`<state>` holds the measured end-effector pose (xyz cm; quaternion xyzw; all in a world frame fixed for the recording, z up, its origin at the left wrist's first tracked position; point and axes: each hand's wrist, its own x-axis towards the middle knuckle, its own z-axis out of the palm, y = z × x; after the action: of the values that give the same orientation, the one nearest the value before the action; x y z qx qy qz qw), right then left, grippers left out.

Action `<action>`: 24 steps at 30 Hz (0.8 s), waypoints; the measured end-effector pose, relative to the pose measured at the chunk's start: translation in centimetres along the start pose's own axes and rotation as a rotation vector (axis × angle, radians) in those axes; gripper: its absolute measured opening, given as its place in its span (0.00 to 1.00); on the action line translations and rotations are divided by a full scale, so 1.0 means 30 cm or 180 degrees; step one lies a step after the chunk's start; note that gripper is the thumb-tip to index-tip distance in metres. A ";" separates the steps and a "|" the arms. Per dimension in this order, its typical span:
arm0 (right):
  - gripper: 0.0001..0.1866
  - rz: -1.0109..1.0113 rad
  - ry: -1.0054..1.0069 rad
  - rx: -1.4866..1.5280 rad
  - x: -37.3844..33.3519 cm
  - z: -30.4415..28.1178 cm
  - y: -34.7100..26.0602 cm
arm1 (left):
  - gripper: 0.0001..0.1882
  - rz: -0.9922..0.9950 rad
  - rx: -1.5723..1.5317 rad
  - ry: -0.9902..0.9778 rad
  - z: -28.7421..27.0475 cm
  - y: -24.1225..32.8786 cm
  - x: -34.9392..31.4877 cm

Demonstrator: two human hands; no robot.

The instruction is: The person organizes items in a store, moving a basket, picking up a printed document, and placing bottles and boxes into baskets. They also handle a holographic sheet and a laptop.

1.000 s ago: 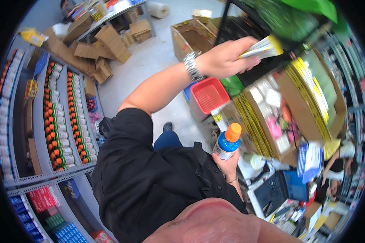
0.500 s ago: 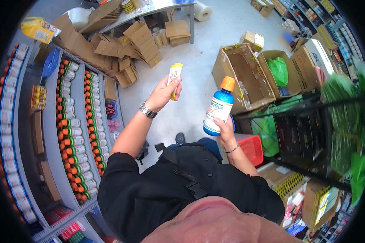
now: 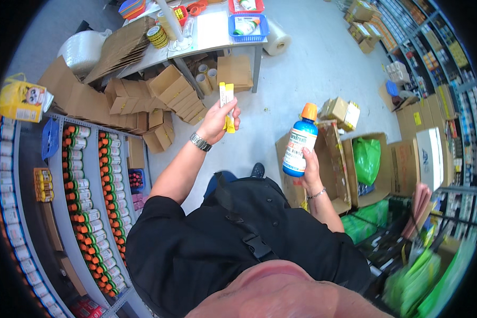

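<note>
The worktable [image 3: 212, 29] has come further into view while left grip [image 3: 215, 122] clasps yellow-white packets [image 3: 226, 94], right grip [image 3: 311, 169] blue bottle [image 3: 301, 143].

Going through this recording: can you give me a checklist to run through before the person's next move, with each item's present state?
1. Left grip closed around the yellow-and-white packets: ok.
2. Right grip closed around the blue bottle: ok.
3. Orange cap on the bottle: ok.
4. Cap screwed tight: cannot tell.
5. Packets sealed: cannot tell, the hand hides part of them.
6. Blue basket on the table free of items: not ok, something lies inside.
</note>
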<state>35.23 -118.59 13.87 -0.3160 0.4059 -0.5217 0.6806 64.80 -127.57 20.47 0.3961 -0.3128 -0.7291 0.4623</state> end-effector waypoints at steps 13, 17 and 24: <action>0.23 0.0352 -0.0166 0.0305 1.341 0.064 -0.300 | 0.13 -0.0225 -0.0075 0.0545 -0.303 0.308 1.187; 0.24 0.0413 0.0058 0.0192 1.658 0.058 -0.368 | 0.14 -0.0208 0.0193 0.0739 -0.391 0.474 1.723; 0.28 0.0223 -0.0335 -0.0715 2.421 0.227 -0.527 | 0.24 0.0025 0.1906 0.1926 -0.683 0.577 2.491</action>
<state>43.23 -192.80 14.40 -0.4028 0.4362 -0.4316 0.6791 70.61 -204.81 3.11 0.7078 -0.3625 -0.4551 0.4006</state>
